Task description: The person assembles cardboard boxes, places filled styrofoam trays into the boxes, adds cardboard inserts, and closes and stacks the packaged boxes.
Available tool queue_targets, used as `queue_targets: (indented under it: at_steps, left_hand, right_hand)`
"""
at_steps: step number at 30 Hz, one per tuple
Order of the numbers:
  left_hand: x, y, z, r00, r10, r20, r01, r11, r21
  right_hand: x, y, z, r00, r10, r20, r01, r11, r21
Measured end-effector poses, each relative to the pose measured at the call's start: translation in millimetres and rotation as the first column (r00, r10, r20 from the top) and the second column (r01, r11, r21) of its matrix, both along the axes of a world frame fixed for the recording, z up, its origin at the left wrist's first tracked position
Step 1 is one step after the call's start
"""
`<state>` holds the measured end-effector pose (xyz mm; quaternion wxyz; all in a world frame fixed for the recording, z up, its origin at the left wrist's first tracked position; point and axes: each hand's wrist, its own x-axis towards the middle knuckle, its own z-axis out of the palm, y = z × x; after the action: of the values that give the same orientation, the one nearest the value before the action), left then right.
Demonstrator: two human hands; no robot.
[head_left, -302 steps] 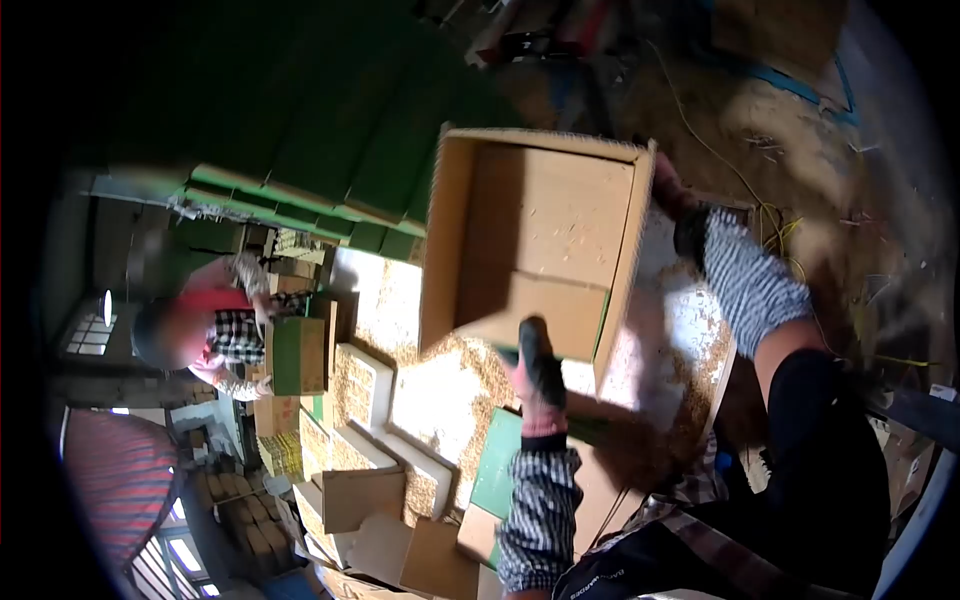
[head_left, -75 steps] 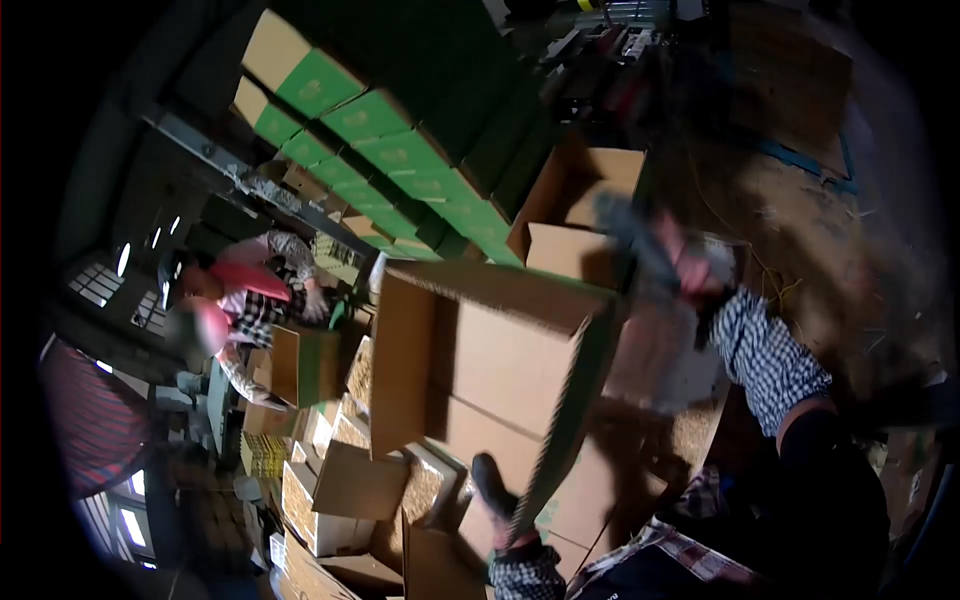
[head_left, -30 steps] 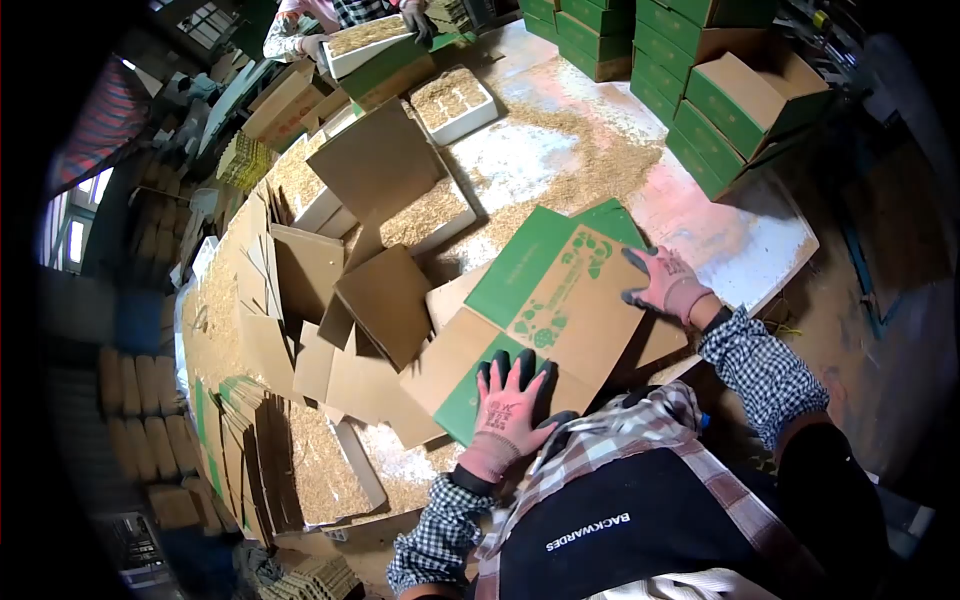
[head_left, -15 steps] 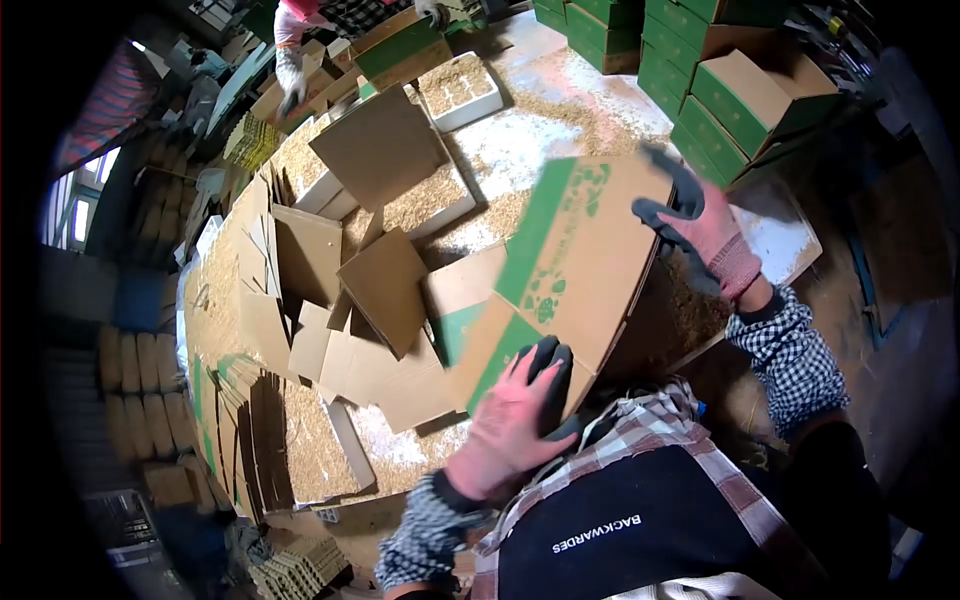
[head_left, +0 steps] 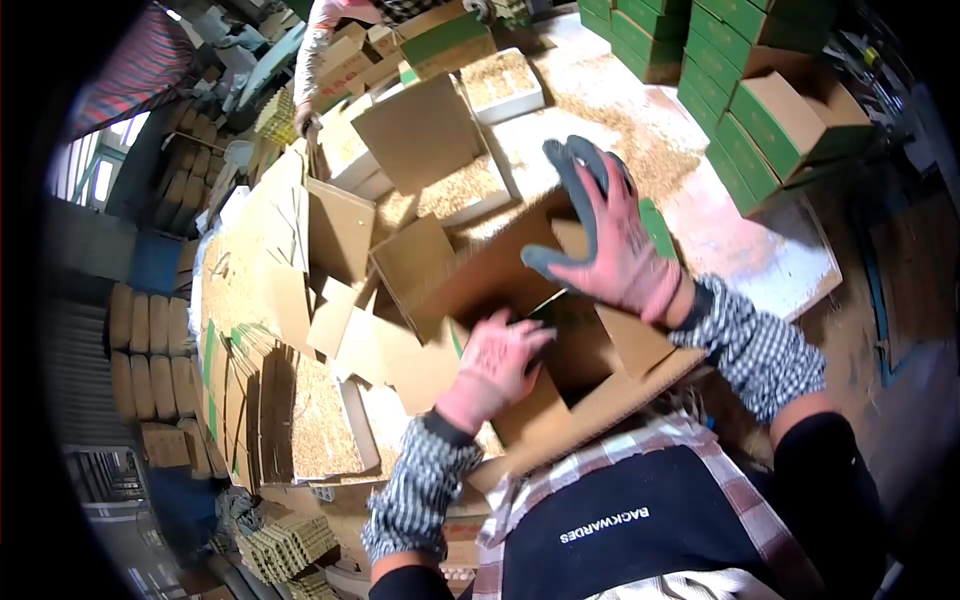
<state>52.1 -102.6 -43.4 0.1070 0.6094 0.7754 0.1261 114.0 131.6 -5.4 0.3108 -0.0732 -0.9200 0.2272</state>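
In front of my body stands a cardboard box (head_left: 640,385), its top open and its flaps standing apart; its inside is dark. My left hand (head_left: 495,368), in a pink glove with dark fingertips, is over the box's left side with the fingers loosely bent and touching a flap. Its fingertips are partly blurred. Above the far right side of the box, my right hand (head_left: 610,235) has its fingers spread and the thumb apart, with nothing in it. Whether it touches the flap under it, I cannot tell.
Folded and loose cardboard pieces (head_left: 340,235) lie left of the box. Shavings-filled white trays (head_left: 530,100) sit farther back. Green boxes (head_left: 745,160) are stacked at the far right. Another person's arm (head_left: 313,60) reaches in at the back. Egg trays (head_left: 285,548) are at lower left.
The flat-looking green-and-brown carton has been turned and opened out, its opening now facing up. My right hand has let go of its edge and moved left; my left hand has shifted up slightly.
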Motion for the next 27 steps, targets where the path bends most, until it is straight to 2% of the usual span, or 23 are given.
queue_targets:
  at_steps: [1,3,4,5,7,8,9,11,12,13,14,15,16,17,18,20,21,22,23,24,25,26,27]
  left_hand:
    - [-6.3,-12.3,10.8,0.976,0.040,0.212,-0.030,0.998,-0.049]
    - [-20.6,-51.8,42.5,0.999,-0.038,-0.011,0.038,0.999,-0.020]
    - [-12.9,-52.6,73.6,0.972,0.079,0.223,-0.038,0.983,-0.180]
    - [-11.2,-66.9,56.1,0.910,0.020,0.414,0.004,0.998,-0.055]
    - [-3.9,-49.7,37.1,0.841,0.058,0.538,-0.084,0.996,0.025]
    - [-11.3,-45.1,5.7,0.675,0.210,0.707,-0.427,0.893,0.143]
    - [-18.7,-36.3,-1.3,0.724,0.413,0.553,-0.607,0.761,0.227]
    - [-29.7,-34.2,-47.2,0.717,0.626,0.306,-0.697,0.652,0.299]
    - [-28.1,-37.5,-45.5,0.640,0.492,0.591,-0.720,0.653,0.236]
    - [-26.7,-40.5,-43.5,0.445,0.321,0.836,-0.755,0.636,0.158]
    - [-25.5,-43.4,-41.8,0.201,0.172,0.964,-0.786,0.615,0.054]
    - [-23.3,-57.0,-59.9,0.327,0.036,0.944,-0.747,0.622,0.235]
    - [-22.7,-53.5,-67.1,-0.333,-0.236,0.913,-0.809,0.568,-0.148]
    - [-10.8,-48.2,-79.5,0.084,-0.037,0.996,-0.801,0.592,0.090]
    - [1.3,-37.8,-78.9,0.475,0.196,0.858,-0.754,0.594,0.282]
    - [7.8,-18.6,-37.9,0.195,0.064,0.979,-0.936,0.312,0.166]
    - [4.9,-10.4,2.7,0.252,0.046,0.967,-0.944,0.230,0.236]
    - [0.0,-9.2,42.1,0.365,0.047,0.930,-0.909,0.233,0.345]
    - [-4.3,-9.9,72.0,0.476,0.096,0.874,-0.833,0.367,0.413]
    - [-16.8,-7.4,88.3,0.752,0.111,0.650,-0.522,0.702,0.484]
    - [-28.9,-5.1,104.8,0.927,-0.084,0.367,-0.113,0.868,0.484]
    - [-13.8,6.4,95.4,0.935,0.020,0.354,-0.128,0.950,0.285]
    - [-1.7,20.3,88.6,0.900,-0.001,0.435,-0.124,0.958,0.259]
  right_hand:
    - [-1.4,3.4,-6.2,0.996,0.024,-0.088,-0.006,0.979,0.204]
    - [-4.0,21.1,-44.8,0.999,-0.050,-0.005,0.050,0.961,0.273]
    - [-7.4,21.6,-42.9,0.995,-0.097,0.022,0.087,0.955,0.284]
    - [-8.0,20.3,-42.2,0.989,-0.136,0.060,0.113,0.949,0.295]
    - [-16.7,13.4,-35.3,0.994,-0.108,-0.019,0.107,0.908,0.406]
    - [-19.4,17.0,-20.6,0.994,-0.111,0.005,0.100,0.917,0.387]
    - [-23.6,21.3,-2.6,0.994,-0.106,0.025,0.090,0.925,0.370]
    - [0.3,6.5,9.6,0.992,0.006,0.128,-0.045,0.951,0.307]
    - [21.7,-7.3,13.6,0.950,0.050,0.308,-0.157,0.930,0.333]
    - [43.8,-20.0,15.6,0.882,0.082,0.464,-0.290,0.870,0.398]
    - [59.5,-24.0,-9.4,0.762,0.319,0.564,-0.471,0.871,0.143]
    - [74.9,-22.6,-17.2,0.725,0.277,0.630,-0.506,0.835,0.215]
    - [83.1,-15.1,-16.3,0.746,0.240,0.621,-0.444,0.875,0.195]
    - [87.5,-4.1,-14.3,0.767,0.200,0.610,-0.381,0.907,0.181]
    - [94.9,6.3,-17.6,0.823,0.210,0.527,-0.301,0.949,0.093]
    - [109.2,13.3,-34.8,0.927,0.177,0.332,-0.158,0.984,-0.083]
    - [111.7,1.3,-48.3,0.959,0.161,0.233,-0.113,0.972,-0.207]
    - [111.6,-16.4,-40.2,0.875,0.252,0.413,0.017,0.836,-0.548]
    - [113.2,-16.6,-72.0,0.851,0.408,0.332,-0.006,0.639,-0.769]
    - [114.9,-17.2,-103.2,0.829,0.514,0.221,0.021,0.365,-0.931]
    - [116.8,-18.0,-133.5,0.813,0.567,0.129,0.090,0.096,-0.991]
    - [109.6,-12.9,-105.3,0.889,0.457,-0.033,0.034,-0.137,-0.990]
    - [103.2,-7.1,-70.1,0.935,0.313,-0.167,-0.047,-0.357,-0.933]
